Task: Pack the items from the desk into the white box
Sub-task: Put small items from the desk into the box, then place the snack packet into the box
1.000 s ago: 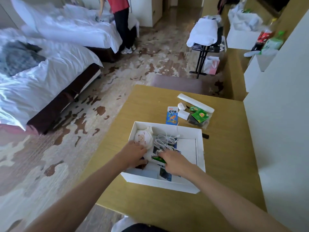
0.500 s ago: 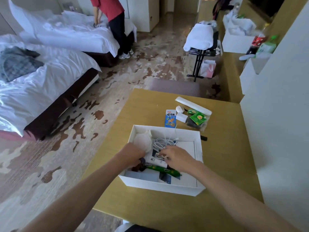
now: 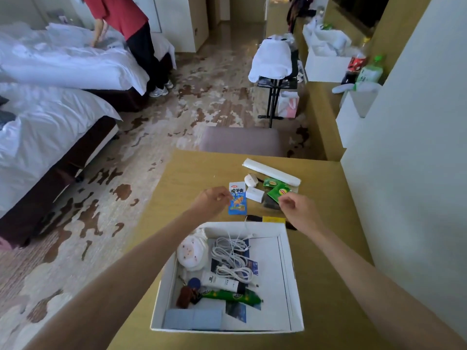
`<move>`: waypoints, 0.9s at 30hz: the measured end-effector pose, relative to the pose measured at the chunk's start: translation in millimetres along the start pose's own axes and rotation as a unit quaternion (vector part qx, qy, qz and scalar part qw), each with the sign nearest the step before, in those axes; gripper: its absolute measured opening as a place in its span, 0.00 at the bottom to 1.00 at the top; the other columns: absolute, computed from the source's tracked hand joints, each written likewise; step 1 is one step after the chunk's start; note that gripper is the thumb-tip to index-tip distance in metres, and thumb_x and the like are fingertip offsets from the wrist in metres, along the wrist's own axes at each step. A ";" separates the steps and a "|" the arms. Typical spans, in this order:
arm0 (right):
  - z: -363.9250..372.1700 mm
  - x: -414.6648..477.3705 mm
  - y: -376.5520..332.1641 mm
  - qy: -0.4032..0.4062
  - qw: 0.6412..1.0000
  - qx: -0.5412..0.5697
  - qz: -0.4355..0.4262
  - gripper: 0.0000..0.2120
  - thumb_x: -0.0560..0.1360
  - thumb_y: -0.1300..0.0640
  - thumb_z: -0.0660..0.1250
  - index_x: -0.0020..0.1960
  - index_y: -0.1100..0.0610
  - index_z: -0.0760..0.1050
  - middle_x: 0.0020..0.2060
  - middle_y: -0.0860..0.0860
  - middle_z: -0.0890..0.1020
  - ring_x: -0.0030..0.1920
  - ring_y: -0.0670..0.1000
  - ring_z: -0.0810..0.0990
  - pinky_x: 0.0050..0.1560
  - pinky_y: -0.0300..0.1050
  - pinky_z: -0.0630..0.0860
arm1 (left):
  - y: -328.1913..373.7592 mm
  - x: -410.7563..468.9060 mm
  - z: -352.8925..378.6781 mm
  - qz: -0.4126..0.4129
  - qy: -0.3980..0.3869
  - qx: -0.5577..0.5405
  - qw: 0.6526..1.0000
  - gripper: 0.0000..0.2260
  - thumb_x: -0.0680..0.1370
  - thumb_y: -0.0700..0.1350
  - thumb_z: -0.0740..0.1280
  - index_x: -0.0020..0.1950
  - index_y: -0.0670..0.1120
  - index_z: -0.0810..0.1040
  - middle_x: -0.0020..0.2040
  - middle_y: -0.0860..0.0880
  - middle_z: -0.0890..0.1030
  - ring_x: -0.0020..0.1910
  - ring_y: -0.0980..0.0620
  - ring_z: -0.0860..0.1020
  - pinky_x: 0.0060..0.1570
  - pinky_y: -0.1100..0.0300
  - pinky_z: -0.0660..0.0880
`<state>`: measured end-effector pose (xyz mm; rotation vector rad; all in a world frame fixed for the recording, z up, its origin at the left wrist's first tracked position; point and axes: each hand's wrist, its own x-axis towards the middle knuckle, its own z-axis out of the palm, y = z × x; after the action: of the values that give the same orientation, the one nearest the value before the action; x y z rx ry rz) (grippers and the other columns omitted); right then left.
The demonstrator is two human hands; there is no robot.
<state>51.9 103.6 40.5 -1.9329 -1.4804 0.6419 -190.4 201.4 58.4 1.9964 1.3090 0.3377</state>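
Note:
The white box (image 3: pixel 288 279) stands on the wooden desk (image 3: pixel 187 173) in front of me. It holds a coiled white cable (image 3: pixel 231 256), a white pouch (image 3: pixel 190 251), a tube, a green packet (image 3: pixel 232 296) and some cards. Beyond it on the desk lie a blue snack packet (image 3: pixel 237 198), green tea bags (image 3: pixel 278 190), a small white block (image 3: pixel 254 193), a round white item (image 3: pixel 251 180) and a long white case (image 3: pixel 271 171). My left hand (image 3: pixel 213 201) hovers beside the blue packet, fingers loosely curled, empty. My right hand (image 3: pixel 297 209) hovers by the tea bags, empty.
A padded stool (image 3: pixel 242 141) stands at the desk's far edge. A white wall (image 3: pixel 417 173) borders the desk on the right. Two beds (image 3: pixel 50 127) fill the left, where a person in red (image 3: pixel 131 26) bends over the far one. Bottles stand on a shelf (image 3: pixel 321 117) farther back.
Both hands have left the box and moved forward over the loose items beyond it. The camera has come closer and tilted down.

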 end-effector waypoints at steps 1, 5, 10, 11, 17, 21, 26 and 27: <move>2.1 10.1 5.3 -0.002 1.000 -0.012 0.017 0.07 0.79 0.58 0.65 0.54 0.55 0.80 0.52 0.50 0.82 0.51 0.45 0.79 0.46 0.36 0.75 | 0.1 17.5 3.9 -0.018 -0.010 -0.011 1.000 0.08 0.78 0.42 0.61 0.51 0.47 0.79 0.51 0.44 0.82 0.39 0.46 0.79 0.42 0.56 0.76; 15.4 49.1 21.8 -0.022 0.997 -0.054 0.044 0.07 0.79 0.59 0.64 0.55 0.56 0.79 0.53 0.52 0.82 0.50 0.46 0.78 0.43 0.34 0.74 | -4.7 83.1 25.5 -0.059 -0.054 0.038 0.996 0.10 0.77 0.44 0.61 0.57 0.47 0.77 0.56 0.44 0.80 0.51 0.45 0.78 0.45 0.57 0.72; 47.4 95.1 22.6 -0.050 0.993 -0.099 0.039 0.08 0.79 0.57 0.64 0.55 0.55 0.79 0.51 0.50 0.82 0.50 0.47 0.79 0.48 0.44 0.77 | -36.4 145.9 58.0 -0.120 -0.124 0.145 0.974 0.24 0.76 0.50 0.67 0.67 0.42 0.66 0.64 0.41 0.73 0.60 0.42 0.75 0.55 0.50 0.75; 55.8 102.8 20.7 -0.055 0.991 -0.116 0.035 0.09 0.78 0.57 0.65 0.56 0.55 0.79 0.51 0.50 0.82 0.51 0.49 0.79 0.51 0.48 0.78 | -43.2 154.6 63.9 -0.132 -0.130 0.167 0.968 0.29 0.74 0.54 0.69 0.69 0.41 0.63 0.65 0.41 0.71 0.62 0.42 0.73 0.57 0.47 0.74; 99.4 145.0 22.3 -0.096 0.947 -0.306 -0.033 0.20 0.76 0.48 0.67 0.65 0.53 0.72 0.60 0.52 0.77 0.61 0.55 0.73 0.58 0.52 0.71 | -61.6 184.3 88.7 -0.160 -0.089 0.239 0.953 0.47 0.64 0.63 0.75 0.71 0.40 0.56 0.65 0.43 0.65 0.63 0.43 0.70 0.55 0.50 0.73; 111.4 155.7 36.2 -0.110 0.926 -0.358 -0.040 0.18 0.75 0.48 0.67 0.62 0.53 0.73 0.54 0.51 0.81 0.57 0.55 0.73 0.57 0.53 0.69 | -69.9 187.2 89.7 -0.239 -0.080 0.150 0.956 0.45 0.63 0.52 0.80 0.69 0.40 0.58 0.64 0.40 0.70 0.64 0.40 0.72 0.56 0.48 0.72; 108.8 155.3 29.2 -0.087 0.938 -0.333 -0.047 0.12 0.73 0.47 0.66 0.49 0.54 0.76 0.42 0.51 0.82 0.48 0.54 0.79 0.49 0.50 0.73 | -79.3 183.9 75.1 -0.245 -0.097 0.075 0.962 0.29 0.70 0.45 0.75 0.63 0.40 0.65 0.58 0.41 0.77 0.59 0.41 0.76 0.48 0.52 0.73; 104.0 151.2 24.2 -0.073 0.955 -0.287 -0.032 0.12 0.72 0.46 0.67 0.47 0.55 0.76 0.40 0.50 0.82 0.45 0.53 0.80 0.44 0.48 0.74 | -80.1 181.8 70.9 -0.238 -0.097 0.042 0.966 0.24 0.72 0.44 0.73 0.63 0.40 0.68 0.57 0.41 0.78 0.57 0.42 0.77 0.47 0.53 0.74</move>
<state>34.2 263.7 -50.8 -2.2830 -1.9773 0.3483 -123.7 349.6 -76.0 1.6604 1.6356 -0.1394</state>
